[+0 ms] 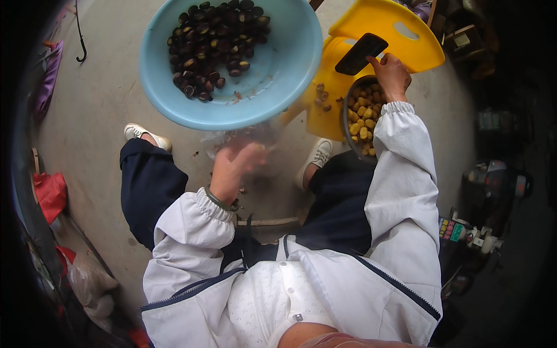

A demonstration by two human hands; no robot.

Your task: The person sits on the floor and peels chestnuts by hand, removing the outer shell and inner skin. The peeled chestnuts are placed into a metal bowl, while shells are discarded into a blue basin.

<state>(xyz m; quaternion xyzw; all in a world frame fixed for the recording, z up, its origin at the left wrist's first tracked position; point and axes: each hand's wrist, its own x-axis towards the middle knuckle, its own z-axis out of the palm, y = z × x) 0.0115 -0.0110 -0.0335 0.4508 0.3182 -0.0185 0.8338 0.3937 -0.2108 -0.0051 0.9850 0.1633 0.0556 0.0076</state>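
My left hand [239,167], blurred, is above a clear plastic bag [213,140] and dark scraps between my legs; whether it holds anything is unclear. At the right, my right hand [390,77] has its thumb on the corner of a dark smartphone [361,53]; whether the fingers grip it is unclear. Below that hand, a round metal pot [346,124] holds peeled yellow chestnuts [363,114], on a yellow plastic chair [324,119]. A few brownish pieces [322,96] lie on the seat. Ahead, a large light-blue basin [278,93] holds many dark-shelled chestnuts [217,35], some with pale cut faces.
A wooden edge [267,222] crosses between my thighs. Scraps lie on the concrete floor [100,100]. At the left are a hooked black handle [81,50], purple cloth [48,82], a red bag [51,195] and a filled plastic bag [89,280]. Dark equipment [496,182] stands at the right.
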